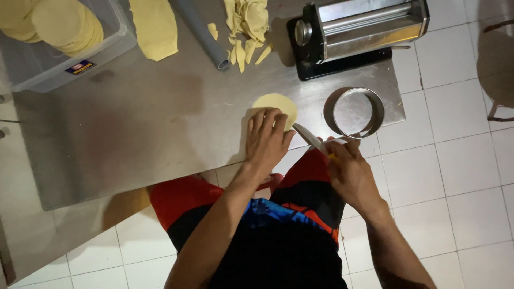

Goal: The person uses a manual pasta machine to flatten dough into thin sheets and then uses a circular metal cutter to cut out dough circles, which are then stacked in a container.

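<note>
Dough round (278, 103) at centre of the counter (134, 128), pinned flat under the spread left hand (266, 140); right hand (348, 168) grips a knife (309, 136) at its 5 o'clock edge. Trimming looks unfinished. Tub (51, 61), 10 o'clock, holds stacked finished rounds (64, 24); ring cutter (354, 112), 3 o'clock, empty.

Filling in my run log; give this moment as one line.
left hand: flat on dough round | right hand: holding knife | ring cutter: beside dough

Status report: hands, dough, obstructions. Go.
Left hand flat on dough round. Right hand holds knife, tip by the round. Ring cutter just right, apart from it.
</note>
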